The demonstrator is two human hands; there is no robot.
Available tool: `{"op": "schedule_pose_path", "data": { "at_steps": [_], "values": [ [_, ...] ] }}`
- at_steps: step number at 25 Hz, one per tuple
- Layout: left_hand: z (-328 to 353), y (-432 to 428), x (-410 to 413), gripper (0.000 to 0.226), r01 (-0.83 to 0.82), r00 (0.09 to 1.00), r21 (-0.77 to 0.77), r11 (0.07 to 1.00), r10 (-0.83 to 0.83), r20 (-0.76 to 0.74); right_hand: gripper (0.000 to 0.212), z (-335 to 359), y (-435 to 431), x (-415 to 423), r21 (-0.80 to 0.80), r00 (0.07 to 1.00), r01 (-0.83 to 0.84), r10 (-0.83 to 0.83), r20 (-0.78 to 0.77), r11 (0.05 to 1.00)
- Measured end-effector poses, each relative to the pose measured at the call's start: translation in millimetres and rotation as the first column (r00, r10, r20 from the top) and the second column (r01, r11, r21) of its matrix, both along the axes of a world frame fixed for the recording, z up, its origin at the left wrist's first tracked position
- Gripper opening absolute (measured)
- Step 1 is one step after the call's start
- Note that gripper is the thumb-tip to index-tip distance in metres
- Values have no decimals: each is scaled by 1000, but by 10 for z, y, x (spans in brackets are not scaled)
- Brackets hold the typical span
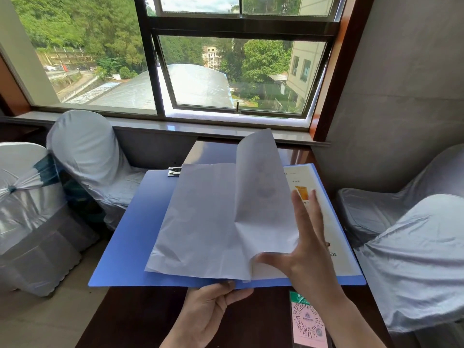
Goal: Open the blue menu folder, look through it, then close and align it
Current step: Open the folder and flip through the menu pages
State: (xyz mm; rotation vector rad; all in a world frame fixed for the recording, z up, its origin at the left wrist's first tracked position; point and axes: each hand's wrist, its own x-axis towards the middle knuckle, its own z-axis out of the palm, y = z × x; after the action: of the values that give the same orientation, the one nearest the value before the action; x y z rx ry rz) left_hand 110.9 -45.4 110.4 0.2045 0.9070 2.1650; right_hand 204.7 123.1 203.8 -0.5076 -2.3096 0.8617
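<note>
The blue menu folder [130,237] lies open above the dark table, its left cover sticking out past the table's left side. My left hand [213,310] grips the folder's near edge at the spine from below. A white page [261,197] stands half turned in the middle, and another blank sheet [198,222] lies flat on the left cover. My right hand [308,247] is spread with straight fingers against the standing page, over the printed menu page [326,214] with a drink picture.
A pink QR-code card [308,322] lies on the dark table [140,317] near me. Chairs in white covers stand to the left [88,159] and right [414,259]. A metal clip [174,171] sits at the folder's far edge. A window sill [175,128] runs behind.
</note>
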Motion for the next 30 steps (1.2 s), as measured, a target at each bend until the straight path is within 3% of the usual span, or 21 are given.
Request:
{"op": "schedule_pose_path", "data": {
  "at_steps": [5,9,14,17,19,22,25,30],
  "values": [
    [-68,22,23,66,68,996,-20,997,-69,-47,116,-12,-339,-103,14,985,-169,169,-18,986],
    [-90,74,74,56,92,994,64,994,-88,-73,103,-68,-556,-213,26,948,-316,315,39,948],
    [-78,124,139,73,-27,994,259,966,-2,111,83,-187,-674,-309,100,902,-401,374,215,910],
    [-144,62,80,78,36,999,173,984,-34,-16,73,-228,-631,-280,34,903,-398,384,195,917],
    [-150,34,56,81,61,997,109,992,-56,-53,67,-244,-568,-231,40,942,-319,312,126,947],
    [-91,2,39,67,44,999,44,998,-43,-32,65,-263,-354,-118,60,989,-105,98,110,993],
    [-71,-33,-5,64,-10,1000,9,1000,10,18,74,-335,-59,87,123,960,63,-94,263,990],
    [-64,-34,-70,66,-49,997,16,999,48,65,81,-422,183,406,294,891,226,-319,324,929]
  ]
}}
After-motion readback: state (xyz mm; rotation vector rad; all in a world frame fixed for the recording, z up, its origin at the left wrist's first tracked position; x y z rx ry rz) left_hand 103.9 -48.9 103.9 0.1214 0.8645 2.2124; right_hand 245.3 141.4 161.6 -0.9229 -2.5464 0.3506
